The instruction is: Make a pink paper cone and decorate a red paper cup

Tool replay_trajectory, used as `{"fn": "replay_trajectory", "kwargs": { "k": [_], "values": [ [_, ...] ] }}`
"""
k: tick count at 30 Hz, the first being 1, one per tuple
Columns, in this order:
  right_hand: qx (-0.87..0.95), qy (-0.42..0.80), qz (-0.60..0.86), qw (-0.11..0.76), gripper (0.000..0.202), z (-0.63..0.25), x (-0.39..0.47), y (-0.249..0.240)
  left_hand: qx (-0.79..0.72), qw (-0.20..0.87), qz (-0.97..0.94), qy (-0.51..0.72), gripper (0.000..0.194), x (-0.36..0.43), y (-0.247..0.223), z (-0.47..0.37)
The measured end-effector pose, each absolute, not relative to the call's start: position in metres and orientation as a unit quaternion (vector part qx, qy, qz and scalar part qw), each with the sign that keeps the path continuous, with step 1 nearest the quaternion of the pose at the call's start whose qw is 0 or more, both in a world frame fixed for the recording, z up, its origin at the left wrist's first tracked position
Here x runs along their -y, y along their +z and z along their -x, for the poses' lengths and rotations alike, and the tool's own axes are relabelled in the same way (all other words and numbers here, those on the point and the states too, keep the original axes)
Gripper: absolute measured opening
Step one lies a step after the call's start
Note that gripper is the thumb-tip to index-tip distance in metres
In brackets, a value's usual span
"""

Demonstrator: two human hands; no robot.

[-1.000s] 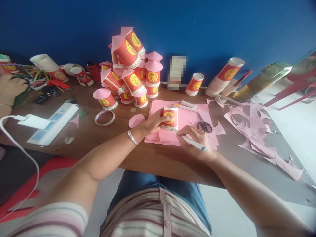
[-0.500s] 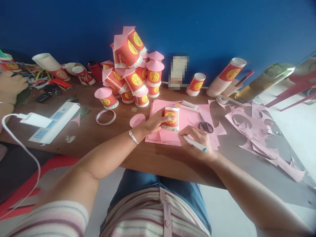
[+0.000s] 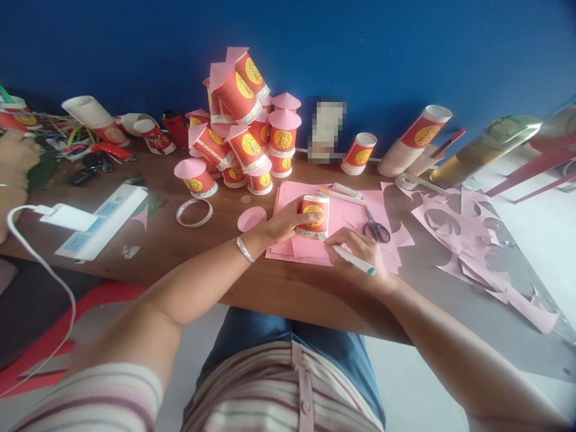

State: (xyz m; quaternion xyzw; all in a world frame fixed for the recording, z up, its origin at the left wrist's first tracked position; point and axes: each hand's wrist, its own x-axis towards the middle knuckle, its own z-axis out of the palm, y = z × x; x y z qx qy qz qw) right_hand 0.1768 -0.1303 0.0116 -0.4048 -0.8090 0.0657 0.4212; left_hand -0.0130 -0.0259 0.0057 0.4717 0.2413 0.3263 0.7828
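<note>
Red paper cup (image 3: 318,206) with a gold medallion, held above or on a layer of pink sheets (image 3: 337,243) near the front of the wooden surface (image 3: 243,276); whether it touches the sheets cannot be told. The left hand (image 3: 283,227) has its fingers closed around the cup, thumb across the medallion. The right hand (image 3: 366,252) grips a white marker (image 3: 357,261) with a teal end, its fingers bent tightly about the barrel and the tip at the cup's lower white band, which bears green-blue drawing. Behind the right hand, dark-handled scissors (image 3: 377,231) and an orange-and-white marker (image 3: 342,196) lie on the sheets. To the left are a pink disc (image 3: 252,219), a roll of tape (image 3: 194,213) and a pile of pink-topped cups (image 3: 245,147); to the right, pink offcuts (image 3: 483,240). Far left: a white power strip (image 3: 102,223) and another person's hand (image 3: 18,153).
</note>
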Motion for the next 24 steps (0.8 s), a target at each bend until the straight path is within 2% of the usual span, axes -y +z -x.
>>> {"fn": "replay_trajectory", "kwargs": {
  "k": [24],
  "values": [
    [0.806, 0.071, 0.393, 0.436, 0.014, -0.175, 0.133, 0.029, -0.221, 0.787, -0.470, 0.333, 0.055, 0.026, 0.007, 0.013]
  ]
}}
